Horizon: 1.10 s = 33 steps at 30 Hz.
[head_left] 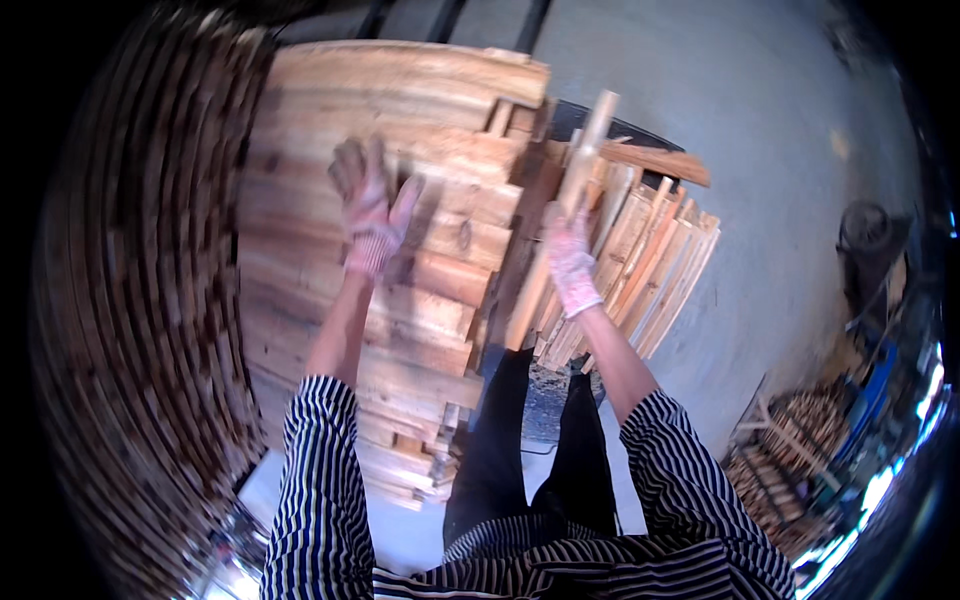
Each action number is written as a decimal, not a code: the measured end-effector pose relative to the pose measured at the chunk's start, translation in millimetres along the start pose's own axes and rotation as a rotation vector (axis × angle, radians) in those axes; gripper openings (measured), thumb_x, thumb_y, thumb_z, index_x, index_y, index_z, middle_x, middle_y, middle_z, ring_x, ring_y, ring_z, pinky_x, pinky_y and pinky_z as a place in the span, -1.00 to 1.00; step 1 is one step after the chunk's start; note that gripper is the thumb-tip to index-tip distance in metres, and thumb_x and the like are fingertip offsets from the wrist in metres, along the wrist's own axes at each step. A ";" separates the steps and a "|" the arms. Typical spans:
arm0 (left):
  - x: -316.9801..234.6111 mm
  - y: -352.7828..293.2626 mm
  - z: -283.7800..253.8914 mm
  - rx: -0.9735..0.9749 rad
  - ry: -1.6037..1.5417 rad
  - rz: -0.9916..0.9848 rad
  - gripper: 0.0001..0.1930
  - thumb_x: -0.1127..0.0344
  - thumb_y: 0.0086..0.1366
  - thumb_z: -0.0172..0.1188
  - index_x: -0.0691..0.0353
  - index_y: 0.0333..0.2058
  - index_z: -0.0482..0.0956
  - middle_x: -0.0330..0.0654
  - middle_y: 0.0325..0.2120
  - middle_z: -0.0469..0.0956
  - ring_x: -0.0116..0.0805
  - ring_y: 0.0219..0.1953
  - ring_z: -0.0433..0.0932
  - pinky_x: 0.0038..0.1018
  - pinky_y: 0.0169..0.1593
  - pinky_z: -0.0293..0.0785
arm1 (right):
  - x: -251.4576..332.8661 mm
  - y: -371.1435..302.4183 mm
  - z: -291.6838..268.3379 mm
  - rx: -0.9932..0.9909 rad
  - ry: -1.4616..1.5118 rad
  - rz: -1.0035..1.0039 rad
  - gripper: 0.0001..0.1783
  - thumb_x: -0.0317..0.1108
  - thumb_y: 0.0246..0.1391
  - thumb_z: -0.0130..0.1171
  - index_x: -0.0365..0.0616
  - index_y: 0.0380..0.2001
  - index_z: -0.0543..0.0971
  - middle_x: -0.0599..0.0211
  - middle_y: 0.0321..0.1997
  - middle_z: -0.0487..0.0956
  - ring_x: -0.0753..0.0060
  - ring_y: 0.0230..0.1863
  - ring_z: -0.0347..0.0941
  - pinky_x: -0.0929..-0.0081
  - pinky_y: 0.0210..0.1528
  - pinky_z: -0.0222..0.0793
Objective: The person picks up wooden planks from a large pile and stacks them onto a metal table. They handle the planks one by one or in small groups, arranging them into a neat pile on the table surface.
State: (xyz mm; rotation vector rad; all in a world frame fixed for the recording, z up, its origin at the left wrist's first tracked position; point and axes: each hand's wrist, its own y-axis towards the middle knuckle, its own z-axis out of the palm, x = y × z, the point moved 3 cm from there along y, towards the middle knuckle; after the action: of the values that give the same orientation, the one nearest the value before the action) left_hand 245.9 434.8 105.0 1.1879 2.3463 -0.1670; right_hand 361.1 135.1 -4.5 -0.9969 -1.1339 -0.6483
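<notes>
My left hand (375, 208), in a pale pink knitted glove, is over the broad stack of light wooden boards (450, 235), its fingers spread and slightly blurred. Whether it touches the top board I cannot tell. To the right, my right hand (572, 262), gloved alike, grips a long narrow wooden strip (590, 145) that slants from the upper right down toward my legs. Its fingertips are partly hidden. Beneath and beside that hand stands a bundle of upright-edged wooden strips (650, 250), packed side by side.
A tall pile of darker, rough-edged boards (150, 240) lines the left side. A loose brown board (660, 160) lies across the bundle's far end. Along the right are a dark wheeled object (865, 230) and stacked wood pieces (800, 425) on the grey floor (740, 90).
</notes>
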 end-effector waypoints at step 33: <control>182.2 -717.8 -137.0 -0.452 -1.490 -1.281 -0.33 -0.28 0.58 -0.11 0.11 0.38 0.40 -0.19 0.34 0.46 -0.22 0.34 0.43 -0.22 0.47 0.27 | -63.3 -187.4 21.2 0.346 -0.854 -0.236 -0.30 -0.33 0.53 -0.25 -0.10 0.62 -0.14 0.11 0.61 0.06 0.25 0.60 -0.04 0.32 0.66 -0.23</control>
State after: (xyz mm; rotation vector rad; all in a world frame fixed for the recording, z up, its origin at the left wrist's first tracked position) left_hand -457.9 171.7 54.3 -0.6991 1.2131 -0.6110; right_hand 173.6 68.4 -3.6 -0.8523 -2.0570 -0.1670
